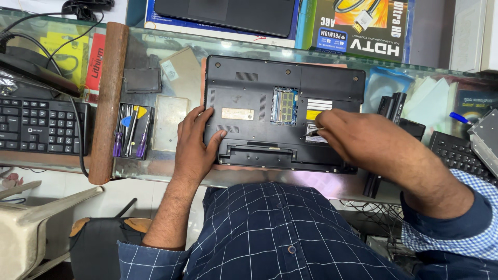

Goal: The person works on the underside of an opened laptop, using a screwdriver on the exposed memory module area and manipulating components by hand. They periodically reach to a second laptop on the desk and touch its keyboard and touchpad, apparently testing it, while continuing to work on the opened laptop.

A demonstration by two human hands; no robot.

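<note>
Laptop (270, 114), black and flipped bottom-up, lies at the near edge of the glass desk (171, 166). Left hand (194, 142) rests flat, fingers spread, on its left side; right hand (358, 137) has its grip pinched on a small screwdriver (311, 133) touching the base beside the open memory bay (284, 106).

Glass counter (171, 171) carries a black keyboard (39, 124) at left, a rusty brown bar (108, 103) beside it, and an open screwdriver set (132, 129) with purple handles. A second keyboard (459, 153) sits at right. Cable box (363, 26) behind.
</note>
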